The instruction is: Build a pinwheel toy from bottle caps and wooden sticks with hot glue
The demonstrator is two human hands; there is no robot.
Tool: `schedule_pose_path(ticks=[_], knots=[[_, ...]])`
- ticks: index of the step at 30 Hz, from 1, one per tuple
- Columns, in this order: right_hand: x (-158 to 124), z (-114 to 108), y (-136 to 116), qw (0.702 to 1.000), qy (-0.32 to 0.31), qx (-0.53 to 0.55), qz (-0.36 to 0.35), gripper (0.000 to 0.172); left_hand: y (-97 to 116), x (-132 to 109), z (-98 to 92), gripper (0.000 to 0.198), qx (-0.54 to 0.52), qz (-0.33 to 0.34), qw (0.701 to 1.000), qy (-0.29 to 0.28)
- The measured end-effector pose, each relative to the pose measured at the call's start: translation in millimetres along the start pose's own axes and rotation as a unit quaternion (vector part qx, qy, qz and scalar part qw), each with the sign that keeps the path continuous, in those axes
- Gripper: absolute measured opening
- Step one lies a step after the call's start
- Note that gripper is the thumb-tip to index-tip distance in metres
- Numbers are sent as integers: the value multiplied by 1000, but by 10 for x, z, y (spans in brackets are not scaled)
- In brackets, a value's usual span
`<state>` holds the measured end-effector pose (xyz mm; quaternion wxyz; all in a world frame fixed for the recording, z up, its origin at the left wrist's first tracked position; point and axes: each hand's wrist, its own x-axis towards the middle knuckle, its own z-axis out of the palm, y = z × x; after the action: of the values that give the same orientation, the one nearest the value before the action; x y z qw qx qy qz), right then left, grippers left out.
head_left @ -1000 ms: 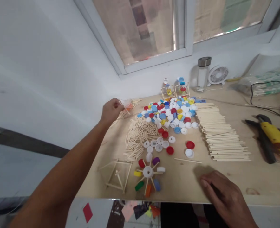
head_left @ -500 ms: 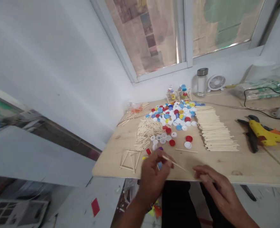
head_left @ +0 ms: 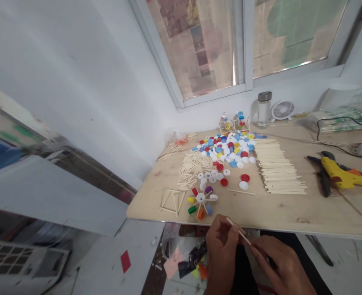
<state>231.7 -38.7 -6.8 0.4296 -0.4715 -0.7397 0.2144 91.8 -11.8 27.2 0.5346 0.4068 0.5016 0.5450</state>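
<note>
A thin wooden stick [head_left: 242,234] slants between my hands, just beyond the table's near edge. My left hand [head_left: 222,250] pinches its upper part between thumb and fingers. At the lower end, the fingers of my right hand [head_left: 282,260] close around the tip, partly hiding it. Left of my hands lies a wheel [head_left: 201,198] with a white cap hub, stick spokes and coloured bottle caps at the ends. Farther left is a flat stick frame [head_left: 176,207]. One loose stick [head_left: 241,191] lies ahead of my hands, near a white cap [head_left: 244,185] and a red cap [head_left: 245,178].
Behind are a pile of short sticks [head_left: 193,166], a heap of bottle caps [head_left: 228,149] and a row of long sticks [head_left: 281,170]. A yellow glue gun [head_left: 342,174] with a cord lies right. A glass bottle [head_left: 262,110] and small fan [head_left: 283,110] stand by the wall.
My left hand has moved right and down with the stick, uncovering the cap wheel. My right hand, earlier apart from the stick, now grips its lower end.
</note>
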Motion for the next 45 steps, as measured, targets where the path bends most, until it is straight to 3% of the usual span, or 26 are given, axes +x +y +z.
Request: schedule_pose_path(ticks=[6,11,17,21,27,34,37,40,45], knots=[[-55,11,73,999,-37,1,26,25,-135,-55,18,24,48,18,998,-41],[-40,2,104,992,-62,43,101,30,-189,-152,-4,26,170,107,977,-68],[-113,86,183,999,1,-20,48,25,-303,-242,32,26,219,196,955,-33],[-205,185,196,998,37,-41,34,23,-418,-244,27,31,231,198,952,-39],[-269,252,104,995,51,-3,82,23,-517,-325,0,34,233,194,952,-38],[-266,115,175,975,55,43,211,30,-285,-507,-41,27,143,198,970,7],[-266,58,192,973,-32,68,219,36,-115,-474,-55,25,94,177,980,19],[-299,86,188,967,-109,82,215,42,-40,-368,-64,21,40,91,995,21],[-377,170,219,967,-70,100,225,24,-95,-237,-99,15,-62,-13,998,13]])
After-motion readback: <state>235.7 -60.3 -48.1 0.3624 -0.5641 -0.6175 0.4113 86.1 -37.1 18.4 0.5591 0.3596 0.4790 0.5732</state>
